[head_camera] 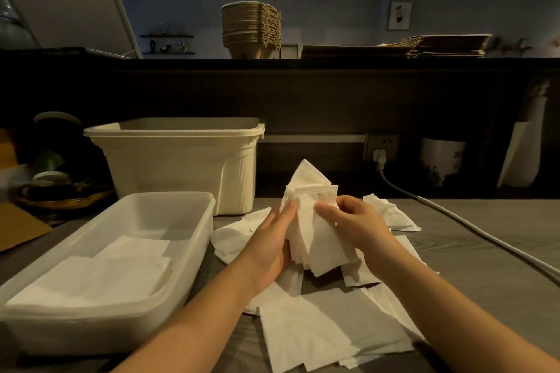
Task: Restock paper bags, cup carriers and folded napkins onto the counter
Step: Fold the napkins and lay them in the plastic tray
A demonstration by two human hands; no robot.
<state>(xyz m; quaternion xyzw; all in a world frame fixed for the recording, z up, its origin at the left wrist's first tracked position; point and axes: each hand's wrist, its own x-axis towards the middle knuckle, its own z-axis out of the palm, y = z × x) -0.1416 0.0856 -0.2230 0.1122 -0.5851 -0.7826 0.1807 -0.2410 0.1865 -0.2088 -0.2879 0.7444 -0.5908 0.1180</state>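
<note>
Both hands hold a bundle of white napkins point(312, 221) raised above the grey table. My left hand point(272, 248) grips it from the left with the thumb on its front. My right hand point(354, 224) grips it from the right, thumb pressed on the paper. Loose napkins point(318, 330) lie scattered on the table beneath and around the hands. A translucent shallow tray point(194, 251) at the left holds flat napkins point(100, 275). On the high counter behind stand a stack of brown cup carriers point(251, 29) and flat paper bags point(424, 47).
A cream plastic bin point(181, 160) stands behind the tray. A white power cable point(472, 230) runs from a wall socket point(380, 147) across the table's right side. A woven basket with small items point(60, 194) sits at the far left, a white pot point(441, 163) at the right.
</note>
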